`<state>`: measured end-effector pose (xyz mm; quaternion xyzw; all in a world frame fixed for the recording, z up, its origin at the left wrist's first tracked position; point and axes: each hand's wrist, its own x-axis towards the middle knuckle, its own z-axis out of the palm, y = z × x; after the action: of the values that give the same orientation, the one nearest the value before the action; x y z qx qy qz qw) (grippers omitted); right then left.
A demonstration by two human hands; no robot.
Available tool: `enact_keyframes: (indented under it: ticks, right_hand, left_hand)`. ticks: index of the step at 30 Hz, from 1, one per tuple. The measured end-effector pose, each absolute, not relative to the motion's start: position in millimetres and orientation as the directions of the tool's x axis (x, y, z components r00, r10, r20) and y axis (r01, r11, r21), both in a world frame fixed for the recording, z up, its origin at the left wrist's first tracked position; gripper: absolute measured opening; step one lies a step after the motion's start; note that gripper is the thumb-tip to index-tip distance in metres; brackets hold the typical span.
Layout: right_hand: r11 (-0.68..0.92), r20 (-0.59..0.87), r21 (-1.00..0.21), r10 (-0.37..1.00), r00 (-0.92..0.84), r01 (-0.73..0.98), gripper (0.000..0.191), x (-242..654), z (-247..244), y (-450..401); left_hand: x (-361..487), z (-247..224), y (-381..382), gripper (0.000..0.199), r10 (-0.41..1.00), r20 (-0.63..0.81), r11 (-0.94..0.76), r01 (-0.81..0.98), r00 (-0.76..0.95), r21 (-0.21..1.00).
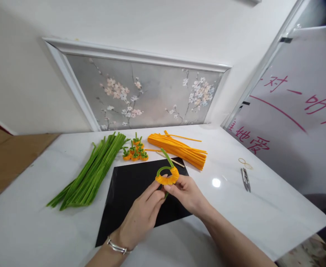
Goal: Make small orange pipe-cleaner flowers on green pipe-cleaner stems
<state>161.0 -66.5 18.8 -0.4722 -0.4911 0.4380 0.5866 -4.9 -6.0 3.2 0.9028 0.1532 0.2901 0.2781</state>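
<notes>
Over the table (274, 207), left hand (143, 211) and right hand (190, 194) pinch the ring (167, 180) at its lower side, stem (167, 158) pointing to the upper left.

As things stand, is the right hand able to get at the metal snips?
Probably yes: the snips lie on bare table to its right, uncovered, though the right hand is busy holding the orange and green ring.

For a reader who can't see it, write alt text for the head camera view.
Two bare hands, left and right, hold a curved orange and green stem piece over a black mat on a white table. Around it lie green stems, orange stems, small orange-and-green pieces and metal snips.
</notes>
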Motion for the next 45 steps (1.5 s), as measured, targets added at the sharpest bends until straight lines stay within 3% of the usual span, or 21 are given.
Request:
enact_keyframes:
  ticks: [2,4,6,8,10,12,17,22,34,37,40,42,45]
  right_hand:
    - [0.182,0.189,-0.981,0.971,0.144,0.059,0.025,166.1,17.9,-66.6]
    - [0.156,0.183,-0.966,0.976,0.115,0.206,0.025,173.0,17.5,-69.0]
    - [0.110,0.130,-0.938,0.991,0.039,0.328,0.026,177.5,17.1,-72.6]
    - [0.088,0.084,-0.903,0.996,-0.030,0.420,0.028,178.4,16.3,-76.0]
    - [0.098,0.074,-0.872,0.995,-0.068,0.479,0.031,177.2,14.8,-78.1]
    - [0.101,0.066,-0.857,0.994,-0.088,0.505,0.034,176.3,12.5,-78.6]
    - [0.036,0.042,-0.875,0.999,0.002,0.484,0.036,179.6,7.1,-75.3]
    - [0.032,0.044,-0.919,0.999,0.023,0.393,0.044,180.2,7.9,-72.3]
    - [0.120,0.176,-0.981,0.879,0.443,0.151,0.039,185.8,0.8,-65.3]
    - [0.116,0.162,-0.984,0.896,0.412,0.134,0.038,186.8,4.6,-67.0]
    - [0.097,0.126,-0.988,0.955,0.269,0.121,0.038,189.3,7.9,-70.3]
    - [0.074,0.092,-0.991,0.981,0.172,0.111,0.039,189.9,8.8,-72.4]
    - [0.054,0.063,-0.994,0.994,0.091,0.097,0.039,186.5,8.4,-74.2]
  left_hand:
    - [-6.5,6.8,-4.7,0.014,0.472,0.432,-0.758,0.102,0.769,0.644]
    - [-7.8,14.3,-2.6,0.010,0.597,0.424,-0.639,0.084,0.681,0.765]
    - [-8.1,23.2,-0.1,0.007,0.791,0.336,-0.412,0.038,0.511,0.911]
    - [-7.5,29.6,2.8,0.021,0.888,0.164,-0.123,-0.121,0.429,0.985]
    - [-6.9,30.8,5.9,0.030,0.824,-0.067,0.220,-0.207,0.563,0.953]
    - [-6.9,27.2,9.2,0.036,0.770,-0.182,0.373,-0.201,0.611,0.906]
    - [-7.2,15.9,14.8,0.025,0.788,-0.267,0.390,-0.115,0.555,0.913]
    - [-8.6,13.8,16.2,0.023,0.814,-0.248,0.392,-0.181,0.526,0.902]
    - [-14.4,18.3,18.4,0.022,0.817,-0.248,0.385,-0.174,0.520,0.906]
    - [-18.3,18.3,20.5,0.029,0.725,-0.275,0.425,-0.095,0.632,0.900]
    - [-25.7,17.5,30.7,0.054,0.594,-0.341,0.493,0.005,0.729,0.870]
    - [-30.0,18.2,37.8,0.057,0.671,-0.340,0.480,-0.037,0.659,0.876]
    - [-31.3,22.2,39.1,0.042,0.744,-0.286,0.422,-0.093,0.604,0.902]
